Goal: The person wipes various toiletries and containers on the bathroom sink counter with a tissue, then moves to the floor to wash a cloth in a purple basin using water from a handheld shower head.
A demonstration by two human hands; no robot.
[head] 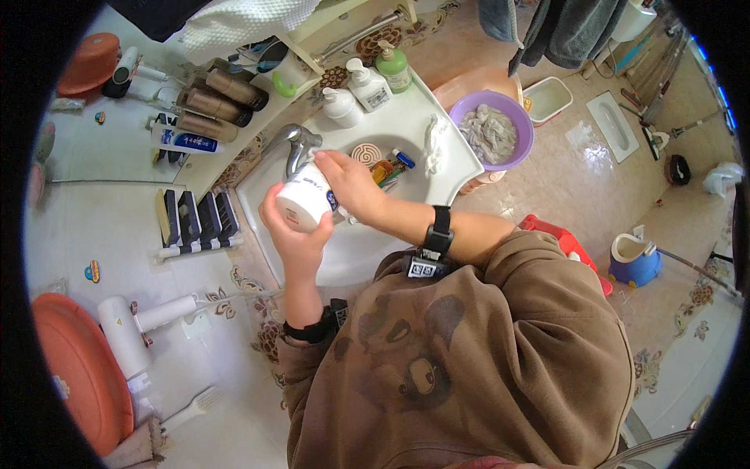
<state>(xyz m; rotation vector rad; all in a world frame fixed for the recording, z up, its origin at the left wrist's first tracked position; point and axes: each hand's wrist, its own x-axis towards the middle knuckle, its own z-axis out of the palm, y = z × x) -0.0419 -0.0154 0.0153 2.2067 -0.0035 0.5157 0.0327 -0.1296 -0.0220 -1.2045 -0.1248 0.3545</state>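
Observation:
Over the white washbasin point(363, 264), both hands are on a white plastic bottle point(303, 196) with a blue label, tilted beside the chrome faucet point(296, 143). My left hand point(296, 234) wraps around its base. My right hand point(348, 182) grips the bottle's upper end; the very top is hidden by the fingers. In the basin lie a round pink drain mat point(367, 155), a small blue-capped tube point(403, 158) and several small colourful items. A crumpled white cloth point(435, 143) lies at the basin's right rim.
Pump bottles, one a green bottle point(394, 70), stand on the back ledge. To the right, a purple basin point(492, 130) holds wet cloth. Toiletries line the mirror shelf point(234, 138). A hair dryer point(126, 334) hangs on the left wall; a blue potty point(634, 261) stands on the floor.

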